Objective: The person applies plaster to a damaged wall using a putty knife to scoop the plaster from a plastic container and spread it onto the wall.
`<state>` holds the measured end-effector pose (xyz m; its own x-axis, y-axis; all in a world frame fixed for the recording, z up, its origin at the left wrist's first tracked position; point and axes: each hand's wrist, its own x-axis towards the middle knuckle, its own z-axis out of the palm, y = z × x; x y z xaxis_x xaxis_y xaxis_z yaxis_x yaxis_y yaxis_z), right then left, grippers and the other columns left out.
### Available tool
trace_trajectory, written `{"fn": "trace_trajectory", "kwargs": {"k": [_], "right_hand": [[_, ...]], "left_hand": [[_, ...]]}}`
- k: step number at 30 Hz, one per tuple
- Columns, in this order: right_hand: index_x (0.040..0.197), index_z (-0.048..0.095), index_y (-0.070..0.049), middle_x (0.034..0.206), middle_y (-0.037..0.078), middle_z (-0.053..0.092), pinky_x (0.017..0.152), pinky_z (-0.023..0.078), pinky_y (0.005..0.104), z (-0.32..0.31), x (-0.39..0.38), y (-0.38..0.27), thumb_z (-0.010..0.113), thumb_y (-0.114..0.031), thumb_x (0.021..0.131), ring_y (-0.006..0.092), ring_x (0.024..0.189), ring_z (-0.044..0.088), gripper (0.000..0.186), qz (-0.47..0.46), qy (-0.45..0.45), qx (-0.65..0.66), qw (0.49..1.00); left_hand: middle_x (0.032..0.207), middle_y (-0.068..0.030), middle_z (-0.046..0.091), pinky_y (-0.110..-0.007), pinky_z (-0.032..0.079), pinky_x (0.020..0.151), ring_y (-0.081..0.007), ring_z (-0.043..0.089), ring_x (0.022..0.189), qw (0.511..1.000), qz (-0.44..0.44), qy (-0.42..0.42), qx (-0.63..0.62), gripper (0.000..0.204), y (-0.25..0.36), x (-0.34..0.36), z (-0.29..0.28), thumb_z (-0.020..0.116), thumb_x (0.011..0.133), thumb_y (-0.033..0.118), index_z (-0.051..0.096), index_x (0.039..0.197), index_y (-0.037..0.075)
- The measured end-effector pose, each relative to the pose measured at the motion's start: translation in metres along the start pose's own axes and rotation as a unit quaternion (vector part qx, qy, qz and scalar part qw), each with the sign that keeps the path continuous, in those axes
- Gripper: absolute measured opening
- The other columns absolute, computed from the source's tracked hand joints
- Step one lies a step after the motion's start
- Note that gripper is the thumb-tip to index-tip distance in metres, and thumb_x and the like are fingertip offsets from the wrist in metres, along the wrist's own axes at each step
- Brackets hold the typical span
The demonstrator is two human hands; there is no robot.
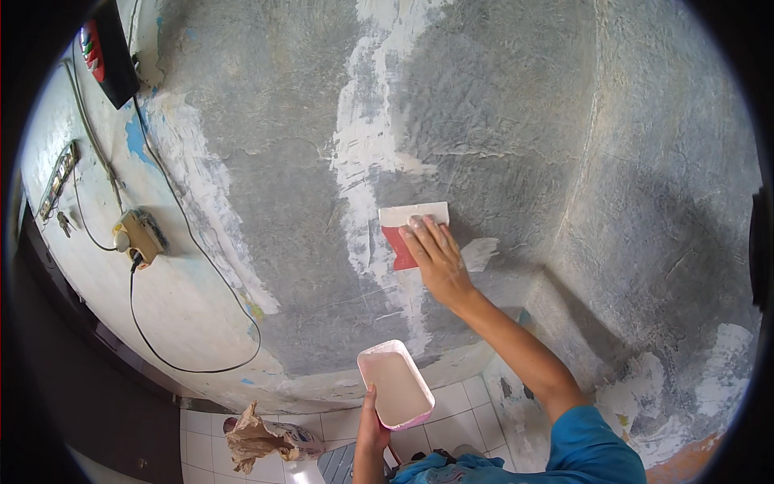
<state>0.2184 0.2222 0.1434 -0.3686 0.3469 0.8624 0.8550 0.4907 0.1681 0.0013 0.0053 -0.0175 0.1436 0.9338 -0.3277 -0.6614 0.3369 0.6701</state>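
My right hand (435,262) is closed on a putty scraper (399,238) with a red body and a pale, putty-coated edge, held against the grey textured wall (508,97). A rough white streak of filler (363,145) runs vertically down the wall, behind and above the scraper. Low in front of me, my left hand (372,419) grips a pink-rimmed plastic tub (397,387) containing creamy pale paste.
Cables run around a plug adapter (129,234), hanging keys (64,222) and a black wall-mounted object (109,56) at left. A crumpled paper bag (254,440) stands on the tiled floor (451,403). A wall corner bends away right; a dark doorway (97,403) is lower left.
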Motion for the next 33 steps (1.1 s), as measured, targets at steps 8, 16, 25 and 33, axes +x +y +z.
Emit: {"fn": "trace_trajectory", "kwargs": {"k": [8,16,25,33], "right_hand": [[0.152,0.047,-0.007,0.152,0.016,0.052,0.118,0.039,0.0494,-0.074,0.166,0.034,0.054,0.000,0.095,0.0353,0.143,0.046,0.058,-0.035,0.126,-0.119,0.984],[0.150,0.050,-0.011,0.150,0.013,0.054,0.117,0.040,0.0497,-0.018,0.034,-0.013,0.059,-0.006,0.093,0.0333,0.142,0.047,0.058,-0.061,0.008,-0.009,0.998],[0.151,0.048,-0.008,0.152,0.013,0.052,0.121,0.035,0.0494,-0.038,0.126,0.012,0.054,-0.003,0.096,0.0348,0.144,0.044,0.056,-0.057,0.075,-0.108,0.990],[0.148,0.052,-0.011,0.150,0.013,0.054,0.117,0.039,0.0475,-0.032,0.044,-0.005,0.054,-0.005,0.095,0.0336,0.142,0.047,0.054,-0.083,0.015,-0.053,0.995]], "left_hand": [[0.147,-0.0175,0.052,-0.043,0.046,0.110,-0.0290,0.054,0.134,1.000,0.000,0.003,0.000,0.071,-0.002,-0.001,0.001,0.052,0.104,0.052,0.040,0.150,-0.001],[0.148,-0.0177,0.051,-0.043,0.046,0.110,-0.0296,0.054,0.134,1.000,0.010,0.015,-0.011,0.073,0.006,-0.002,-0.009,0.052,0.104,0.052,0.039,0.151,-0.002],[0.145,-0.0161,0.054,-0.042,0.046,0.109,-0.0274,0.055,0.132,1.000,0.020,0.005,-0.011,0.070,0.004,0.005,-0.017,0.055,0.103,0.051,0.041,0.149,0.000],[0.142,-0.0133,0.054,-0.040,0.048,0.107,-0.0247,0.056,0.129,0.998,0.047,0.017,-0.030,0.065,0.003,-0.007,-0.016,0.056,0.104,0.046,0.040,0.149,0.002]]}}
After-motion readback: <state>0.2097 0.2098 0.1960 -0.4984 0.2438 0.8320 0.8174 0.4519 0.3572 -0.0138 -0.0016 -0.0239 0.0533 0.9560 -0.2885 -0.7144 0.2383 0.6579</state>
